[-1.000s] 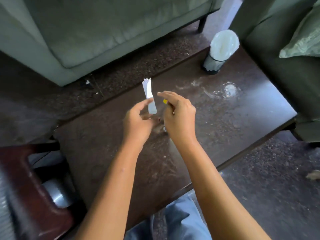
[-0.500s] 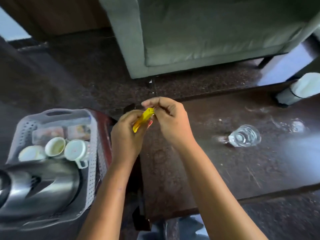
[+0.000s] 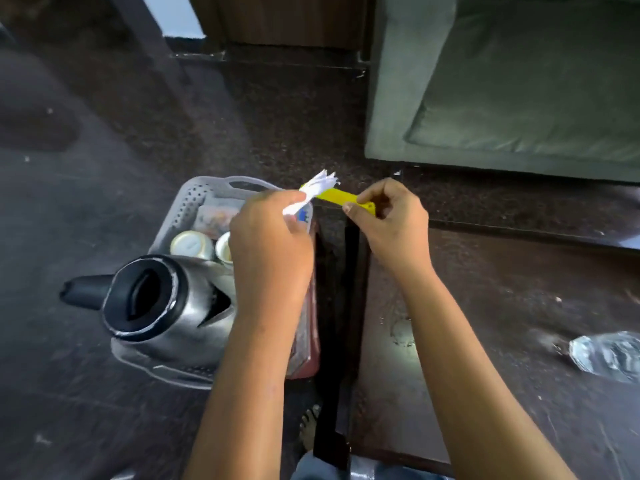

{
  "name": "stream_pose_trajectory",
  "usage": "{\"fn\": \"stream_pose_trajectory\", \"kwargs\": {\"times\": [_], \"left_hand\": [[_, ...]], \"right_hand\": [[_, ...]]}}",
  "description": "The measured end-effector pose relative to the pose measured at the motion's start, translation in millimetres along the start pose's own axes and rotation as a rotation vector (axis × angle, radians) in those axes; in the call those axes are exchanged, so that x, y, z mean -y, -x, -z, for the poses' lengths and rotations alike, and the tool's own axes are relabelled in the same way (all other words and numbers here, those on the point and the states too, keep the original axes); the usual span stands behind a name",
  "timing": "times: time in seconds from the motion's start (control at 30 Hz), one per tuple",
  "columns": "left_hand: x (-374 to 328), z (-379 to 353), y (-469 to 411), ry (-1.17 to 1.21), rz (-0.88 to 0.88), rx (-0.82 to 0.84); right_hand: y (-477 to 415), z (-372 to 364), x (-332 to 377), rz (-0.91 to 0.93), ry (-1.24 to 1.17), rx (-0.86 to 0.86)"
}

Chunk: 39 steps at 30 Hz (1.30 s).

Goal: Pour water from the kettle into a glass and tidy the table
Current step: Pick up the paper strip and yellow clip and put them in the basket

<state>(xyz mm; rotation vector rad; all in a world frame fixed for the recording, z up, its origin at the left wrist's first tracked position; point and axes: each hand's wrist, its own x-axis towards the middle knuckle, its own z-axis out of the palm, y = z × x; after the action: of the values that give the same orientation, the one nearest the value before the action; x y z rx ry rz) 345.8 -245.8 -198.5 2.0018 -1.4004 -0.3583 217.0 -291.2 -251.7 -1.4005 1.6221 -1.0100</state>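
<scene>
My left hand (image 3: 272,251) pinches a bunch of torn white paper strips (image 3: 317,187) above the grey basket (image 3: 194,202). My right hand (image 3: 391,223) grips one end of a yellow strip (image 3: 341,197), whose other end reaches the paper bunch. Below my left hand, a steel kettle (image 3: 166,306) with a black lid and handle rests at the basket's near end. A clear glass (image 3: 609,355) lies at the right on the dark table (image 3: 485,323).
Two white cups (image 3: 192,244) and some packets lie in the basket on a red stool. A grey-green sofa (image 3: 519,98) stands behind the table. Dark carpet spreads to the left. A bare foot (image 3: 310,426) shows beside the table leg.
The view has swung left from the table to the basket and kettle. Both hands have moved over the basket; the yellow strip, earlier pinched between both hands, is now stretched out to the right.
</scene>
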Motion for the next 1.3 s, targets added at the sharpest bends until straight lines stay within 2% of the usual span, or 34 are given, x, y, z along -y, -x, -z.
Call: {"fn": "stream_pose_trajectory", "kwargs": {"times": [0.1,0.27,0.4,0.5,0.57,0.77,0.97,1.07,1.17,1.23,1.3], "left_hand": [[-3.9,30.2,-27.1,-0.097,0.041,-0.018],[13.2,110.0,-72.0,-0.155,-0.053,-0.006],[59.4,148.6,-111.9,-0.032,0.032,0.382],[101.6,138.3,-135.3,0.031,0.230,0.669],[126.2,120.5,-140.8,0.103,0.309,0.779],[173.7,64.4,-159.2,0.127,0.329,0.768],[190.4,36.4,-168.7,-0.008,0.284,0.802],[192.1,31.2,-171.1,-0.012,0.255,0.760],[190.8,27.2,-173.9,0.032,0.221,0.719],[187.5,22.4,-175.8,0.051,0.180,0.715],[183.2,15.7,-178.0,0.057,0.128,0.725]], "right_hand": [[-18.6,-34.0,3.3,0.005,0.000,0.030],[-48.7,-98.6,10.0,0.089,0.103,0.193],[-62.8,-134.7,2.4,0.061,0.236,0.240],[-64.0,-148.9,-3.4,0.099,0.392,0.245],[-62.9,-155.2,-9.1,0.141,0.497,0.257],[-64.0,-169.3,-22.5,0.206,0.790,0.349],[-64.6,-174.6,-24.2,0.271,0.935,0.377],[-67.8,-172.9,-25.4,0.198,0.849,0.377],[-71.7,-170.7,-16.8,0.098,0.403,0.351],[-71.8,-168.5,-6.3,0.069,0.116,0.422],[-74.9,-167.4,0.0,0.130,0.097,0.523]]}}
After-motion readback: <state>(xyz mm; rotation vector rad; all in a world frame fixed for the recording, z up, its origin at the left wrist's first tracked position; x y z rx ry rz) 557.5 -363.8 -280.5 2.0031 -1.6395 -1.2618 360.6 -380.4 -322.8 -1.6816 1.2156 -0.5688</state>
